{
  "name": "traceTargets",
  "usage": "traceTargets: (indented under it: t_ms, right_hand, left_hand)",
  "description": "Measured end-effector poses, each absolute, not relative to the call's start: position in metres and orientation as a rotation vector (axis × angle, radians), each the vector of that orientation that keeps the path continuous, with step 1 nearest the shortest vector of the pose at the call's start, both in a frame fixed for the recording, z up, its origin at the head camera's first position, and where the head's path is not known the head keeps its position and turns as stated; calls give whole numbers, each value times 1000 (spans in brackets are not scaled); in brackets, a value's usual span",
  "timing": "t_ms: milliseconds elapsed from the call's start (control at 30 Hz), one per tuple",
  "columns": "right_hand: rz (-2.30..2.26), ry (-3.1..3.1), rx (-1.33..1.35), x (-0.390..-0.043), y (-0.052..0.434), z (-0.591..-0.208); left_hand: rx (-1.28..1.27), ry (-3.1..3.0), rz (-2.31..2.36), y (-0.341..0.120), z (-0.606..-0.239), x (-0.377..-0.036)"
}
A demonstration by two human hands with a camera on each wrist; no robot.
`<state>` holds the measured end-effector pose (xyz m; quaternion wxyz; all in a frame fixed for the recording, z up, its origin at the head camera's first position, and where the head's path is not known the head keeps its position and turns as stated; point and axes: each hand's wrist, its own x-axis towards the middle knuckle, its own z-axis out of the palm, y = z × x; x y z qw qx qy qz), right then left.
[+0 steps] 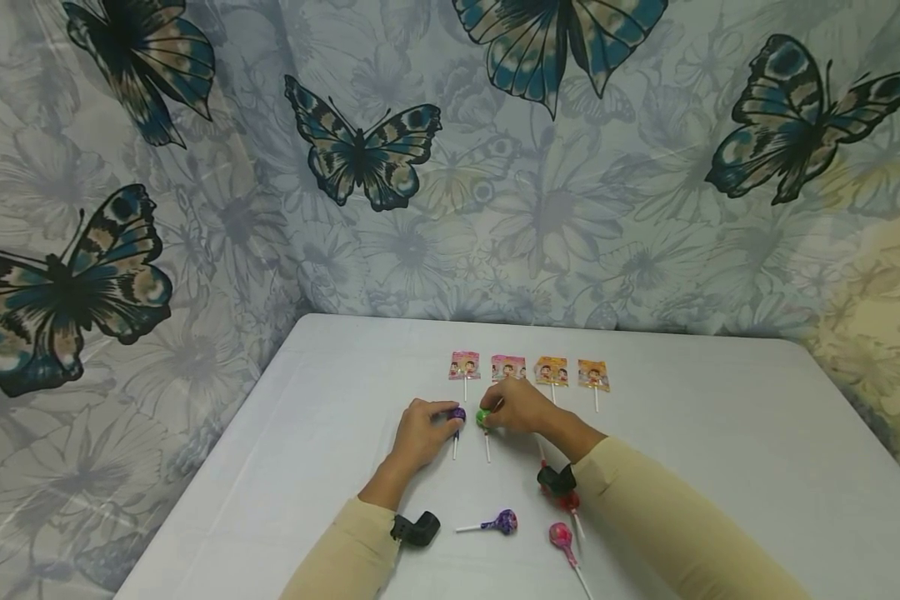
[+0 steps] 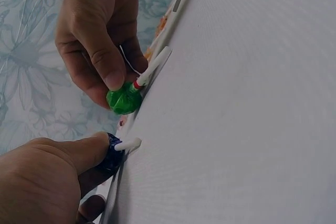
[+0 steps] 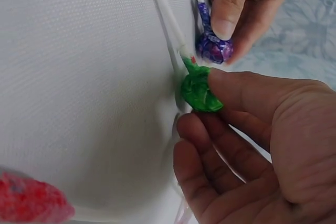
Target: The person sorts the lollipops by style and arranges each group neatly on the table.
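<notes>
Between thumb and fingers, my left hand (image 1: 420, 433) pinches a purple-wrapped lollipop (image 3: 214, 48) by its round head. Just to the right, my right hand (image 1: 519, 406) pinches a green-wrapped lollipop (image 3: 199, 90) the same way. Both lollipops stand side by side at the table surface, their white sticks pointing toward the near edge in the head view. Behind the hands lies a row of flat lollipops, two in pink wrappers (image 1: 464, 365) and two in orange wrappers (image 1: 594, 375); the right hand partly covers the second pink one.
On the near part of the white table (image 1: 307, 500) lie another purple lollipop (image 1: 504, 522) and a pink lollipop (image 1: 561, 535). A red lollipop (image 1: 571, 501) is partly hidden by the right wrist's black camera (image 1: 557, 481). A butterfly-print cloth (image 1: 420, 267) hangs behind.
</notes>
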<state>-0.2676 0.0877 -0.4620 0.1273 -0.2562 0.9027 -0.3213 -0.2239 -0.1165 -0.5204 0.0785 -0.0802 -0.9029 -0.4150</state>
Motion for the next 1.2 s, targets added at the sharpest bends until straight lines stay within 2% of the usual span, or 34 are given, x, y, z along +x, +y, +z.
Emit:
traceTargets:
  t_ms: [1200]
  right_hand:
    - [-886, 2675, -656, -265, 96, -465]
  left_hand:
    - [-228, -2704, -1243, -115, -521, -224]
